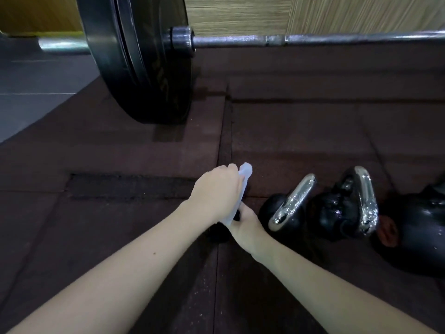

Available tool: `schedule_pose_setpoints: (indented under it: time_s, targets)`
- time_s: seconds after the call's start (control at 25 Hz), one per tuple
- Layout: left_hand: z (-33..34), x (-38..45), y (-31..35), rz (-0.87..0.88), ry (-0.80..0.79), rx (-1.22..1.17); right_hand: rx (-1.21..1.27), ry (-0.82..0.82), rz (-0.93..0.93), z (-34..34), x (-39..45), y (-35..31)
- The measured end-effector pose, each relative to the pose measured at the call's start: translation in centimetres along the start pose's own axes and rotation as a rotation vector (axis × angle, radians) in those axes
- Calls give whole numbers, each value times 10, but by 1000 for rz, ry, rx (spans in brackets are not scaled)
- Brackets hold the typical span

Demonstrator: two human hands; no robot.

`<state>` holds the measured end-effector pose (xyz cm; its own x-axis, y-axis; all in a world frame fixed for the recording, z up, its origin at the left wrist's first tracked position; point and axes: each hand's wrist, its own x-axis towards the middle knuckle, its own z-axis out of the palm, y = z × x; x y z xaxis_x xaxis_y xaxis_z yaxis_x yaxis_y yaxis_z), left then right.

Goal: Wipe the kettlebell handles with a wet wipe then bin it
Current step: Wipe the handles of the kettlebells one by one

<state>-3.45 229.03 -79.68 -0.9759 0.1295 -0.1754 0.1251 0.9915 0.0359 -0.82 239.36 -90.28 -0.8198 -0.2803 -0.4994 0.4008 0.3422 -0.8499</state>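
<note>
My left hand [216,191] is closed around a white wet wipe [245,171] that is wrapped along the handle of a small black kettlebell [218,235]. That kettlebell is mostly hidden under both hands. My right hand [245,225] grips its lower part just below the wipe. To the right a second kettlebell [284,213] lies with its chrome handle [297,197] tilted up. Beside it is a third kettlebell [334,213] with a chrome handle [366,198].
A larger black kettlebell [421,225] lies at the far right edge. A barbell [313,39] with a big black plate [139,59] rests on the dark rubber floor mats [120,153] behind the hands, near a wood-panelled wall [240,13].
</note>
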Motion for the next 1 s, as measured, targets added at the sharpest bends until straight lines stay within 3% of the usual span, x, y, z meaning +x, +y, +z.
schedule_pose_setpoints:
  time_s: [0.24,0.4,0.44,0.48,0.56,0.64,0.72,0.84,0.88,0.92,1.0]
  targets:
    - [34,-68,-29,-216,257,-398,-28,0,11,3,-1,1]
    - [70,-115,-28,-390,339,-967,-13,25,-29,3,0,6]
    - [74,-114,-28,-411,337,-1004,-4,26,-30,2,-2,5]
    - [75,-112,-29,-414,326,-996,2,24,-24,2,0,6]
    - [67,-101,-29,-344,325,-756,6,-6,-14,3,-1,7]
    - [45,-75,-24,-235,387,-219,12,-22,-7,3,0,10]
    - [10,-35,-10,-194,179,82,7,-10,-21,4,1,12]
    - [-20,26,-3,-104,-340,53,28,20,-23,6,0,9]
    - [-22,35,-6,-90,-408,-45,20,14,-16,5,0,9]
    - [-18,34,-13,-85,-401,-160,15,2,-16,5,1,10]
    - [-1,2,-28,-54,-190,-280,22,-16,-15,3,3,14]
